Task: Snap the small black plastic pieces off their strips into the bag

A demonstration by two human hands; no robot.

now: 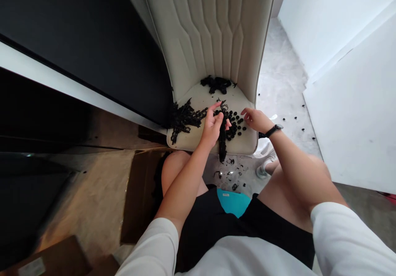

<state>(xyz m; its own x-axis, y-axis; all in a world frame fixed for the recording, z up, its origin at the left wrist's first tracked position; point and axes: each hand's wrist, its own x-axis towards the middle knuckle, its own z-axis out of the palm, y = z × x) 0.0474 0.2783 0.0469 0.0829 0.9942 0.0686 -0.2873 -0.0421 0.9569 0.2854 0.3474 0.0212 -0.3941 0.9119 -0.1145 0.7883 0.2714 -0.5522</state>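
White shirt cloth [241, 257] is seen nearest, and below it black shorts [213, 226] are worn, with a turquoise surface [233, 201] shown between the legs. Beyond the knees, small black scraps [235, 187] are scattered on the grey floor [249, 173]. Next, a black strip [222, 144] is held by the left hand [213, 126], pinched between the thumb and the other fingers, its lower end hung over the front edge of a pale chair seat [192, 142]. To its right, the right hand [259, 119], with a dark watch [274, 130] worn at the wrist, is held with fingers loosely curled beside a cluster of round black pieces [239, 127]; whether anything is pinched there cannot be told. On the seat's left side, a ragged black heap [185, 117] is spread. Farther back, another black clump [216, 84] is laid near the foot of the ribbed backrest [213, 24].
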